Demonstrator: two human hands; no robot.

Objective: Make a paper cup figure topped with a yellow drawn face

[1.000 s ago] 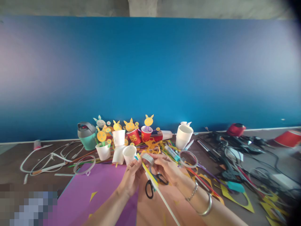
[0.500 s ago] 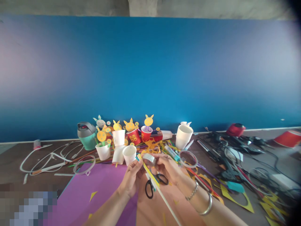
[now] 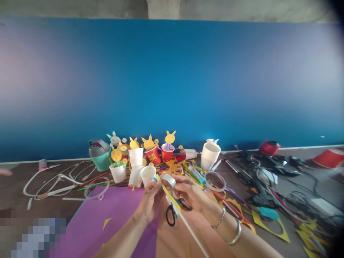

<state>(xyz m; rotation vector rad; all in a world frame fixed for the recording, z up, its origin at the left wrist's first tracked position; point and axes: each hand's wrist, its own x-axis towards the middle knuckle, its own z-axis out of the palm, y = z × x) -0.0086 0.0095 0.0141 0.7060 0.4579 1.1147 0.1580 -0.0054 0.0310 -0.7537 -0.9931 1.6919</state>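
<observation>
My left hand (image 3: 150,201) pinches the upper end of some thin yellow and white strips (image 3: 172,197), which slant down to the right. In my right hand (image 3: 190,190) is a small roll of clear tape (image 3: 169,180), held close to the strips' upper end. Black-handled scissors (image 3: 170,215) sit below and behind the strips, their blades partly hidden. Beneath both hands lie a purple sheet (image 3: 118,215) and an orange sheet (image 3: 172,243). A white paper cup (image 3: 148,174) stands just beyond my left fingertips.
Paper cups with yellow animal figures (image 3: 152,155) line the back beside a green-grey container (image 3: 99,157). A large white cup (image 3: 210,156) stands right of centre. Cables and a glue gun (image 3: 262,195) lie at right. Another person's fingers (image 3: 5,172) show at the left edge.
The tape roll has tilted and shifted slightly left in my right hand, whose fingers have moved a little. Another person's fingers have appeared at the left edge.
</observation>
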